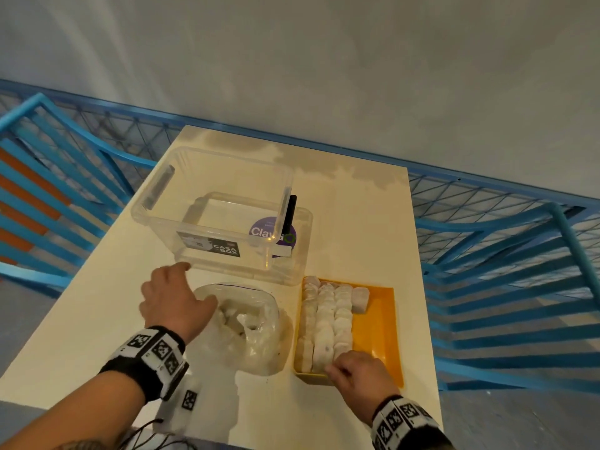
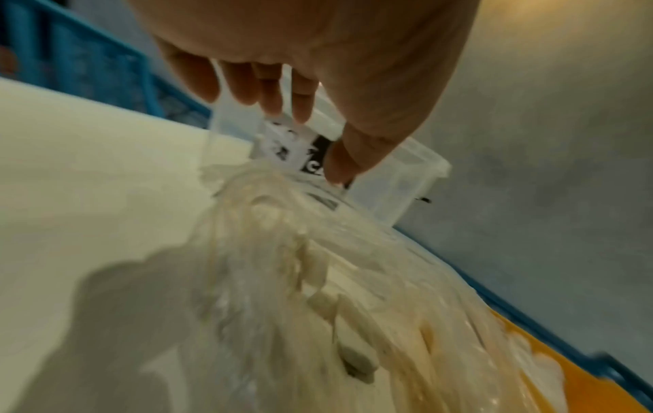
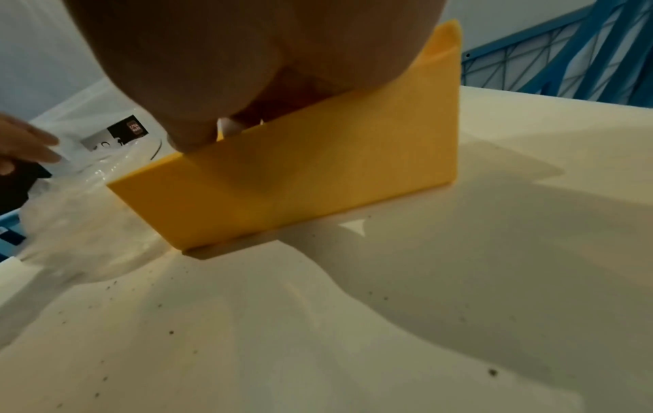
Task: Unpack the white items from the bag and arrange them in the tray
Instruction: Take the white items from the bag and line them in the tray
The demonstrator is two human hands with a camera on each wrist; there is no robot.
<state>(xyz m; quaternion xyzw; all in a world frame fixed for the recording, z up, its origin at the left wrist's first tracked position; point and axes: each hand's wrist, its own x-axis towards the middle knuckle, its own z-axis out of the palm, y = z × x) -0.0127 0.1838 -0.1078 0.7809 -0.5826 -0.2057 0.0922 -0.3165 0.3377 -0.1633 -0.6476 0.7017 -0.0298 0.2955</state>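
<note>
Three full rows of white items (image 1: 328, 323), plus one piece starting a fourth row, lie in the yellow tray (image 1: 380, 323) at the table's (image 1: 363, 228) near right.

Clear plastic bag (image 1: 250, 329): lies on the table just left of the tray, mouth open, more white pieces inside; the left wrist view shows them through the crinkled film, blurred.

Left hand (image 1: 172, 303): above the bag's far left edge, fingers spread and relaxed, gripping nothing. Fingertips reach toward the storage box's near wall; contact with bag or box cannot be told.

Right hand (image 1: 360, 371): at the tray's near end, fingers curled down onto the closest white pieces of the middle rows. The right wrist view shows the fingers dipping behind the tray's near wall with a sliver of white between them; whether they pinch a piece cannot be told.

Clear storage box (image 1: 220, 216): behind the bag, lidless, bearing a black-and-white label and a purple round sticker.

Blue metal railing (image 1: 506, 254): flanks the table on both sides.
</note>
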